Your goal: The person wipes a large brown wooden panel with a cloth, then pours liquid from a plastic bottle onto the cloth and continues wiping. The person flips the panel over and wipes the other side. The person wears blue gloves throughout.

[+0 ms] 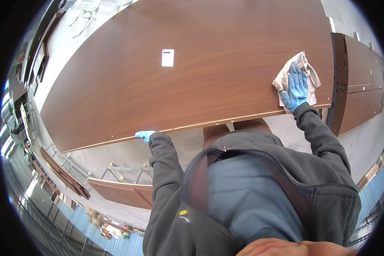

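A large brown wood-look panel [192,85] lies in front of me, its near edge crossing just before my legs. My right hand [297,87], in a light blue glove, lies flat on a crumpled beige cloth [281,80] near the panel's right end. Its fingers are stretched out over the cloth and the thumb stands apart. At the panel's near edge, left of my body, my left hand [145,135] is closed on the rim in the same kind of glove. Some of its fingers are hidden. A small white label [167,58] is stuck to the panel's upper middle.
More brown panels [362,81] stand close beyond the right end. Behind me to the left, another brown panel [119,192] lies by a metal roller frame [128,173]. Narrow brown boards [66,175] lie farther left. A dark cord [86,16] lies on the pale surface at far left.
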The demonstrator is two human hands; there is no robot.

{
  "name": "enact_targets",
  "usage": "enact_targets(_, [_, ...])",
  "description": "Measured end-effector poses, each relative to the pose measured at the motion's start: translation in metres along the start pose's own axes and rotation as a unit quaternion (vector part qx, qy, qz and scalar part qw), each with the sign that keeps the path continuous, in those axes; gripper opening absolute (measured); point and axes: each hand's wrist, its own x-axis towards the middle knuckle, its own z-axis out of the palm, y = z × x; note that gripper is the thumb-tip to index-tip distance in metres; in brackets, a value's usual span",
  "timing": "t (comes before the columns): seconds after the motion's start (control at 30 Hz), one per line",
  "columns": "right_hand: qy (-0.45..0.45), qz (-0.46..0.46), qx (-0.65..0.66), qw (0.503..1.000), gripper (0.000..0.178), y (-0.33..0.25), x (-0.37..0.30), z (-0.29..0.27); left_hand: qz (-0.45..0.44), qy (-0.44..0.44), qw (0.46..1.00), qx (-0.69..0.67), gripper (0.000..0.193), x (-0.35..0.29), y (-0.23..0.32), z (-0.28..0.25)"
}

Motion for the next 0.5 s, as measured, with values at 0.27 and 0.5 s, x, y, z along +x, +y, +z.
enact_targets(0.27, [-0.099,-0.096,0.064,0.988,0.080,-0.134,0.106,0.053,0.094,-0.041,0.990,0.093,0.059,0.064,-0.031,0.011])
enact_targets(0.5, [-0.030,-0.253,0.138,0.957,0.076,-0.323,0.248,0.083,0.267,-0.022,0.921,0.283,0.037,0.094,-0.059,0.022])
